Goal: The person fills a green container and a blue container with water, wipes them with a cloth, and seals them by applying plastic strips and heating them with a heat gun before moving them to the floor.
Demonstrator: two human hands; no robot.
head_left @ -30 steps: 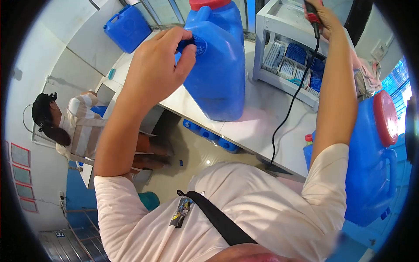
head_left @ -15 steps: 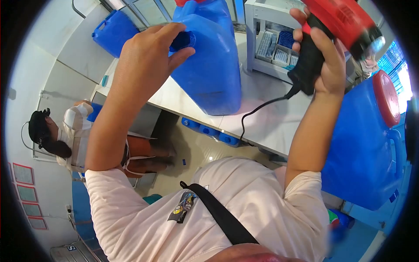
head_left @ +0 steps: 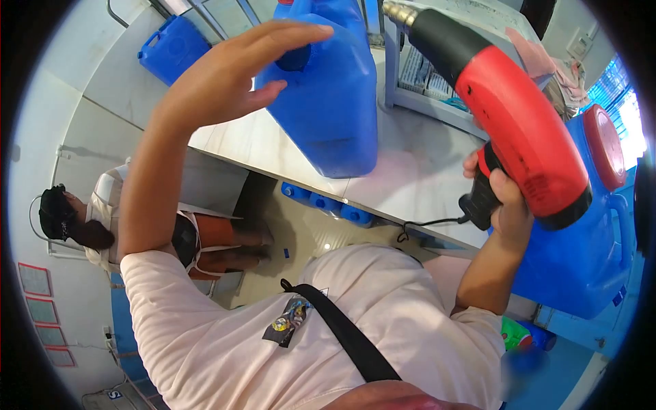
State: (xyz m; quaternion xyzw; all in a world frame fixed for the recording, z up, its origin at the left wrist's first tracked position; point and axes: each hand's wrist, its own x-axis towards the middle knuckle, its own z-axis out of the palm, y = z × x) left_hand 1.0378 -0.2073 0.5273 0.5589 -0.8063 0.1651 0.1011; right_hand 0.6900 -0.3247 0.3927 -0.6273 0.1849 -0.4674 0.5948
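Note:
A large blue jug stands on the white tiled counter. My left hand is beside the jug's dark blue cap, fingers apart and holding nothing; whether a fingertip touches the jug cannot be told. On the right, my right hand is wrapped round the black handle of a red and black heat gun. The gun's metal nozzle points up and left, toward the top of the view. A black cord hangs from its handle down to the counter.
Right of the gun stands a big blue container with a red lid. Behind the counter is a white shelf unit with baskets. Another blue jug is at the upper left. A person in a dark cap is at the left.
The heat gun has swung from pointing right to pointing up and left, and my right hand has lowered. My left hand has moved off the cap, with its fingers spreading.

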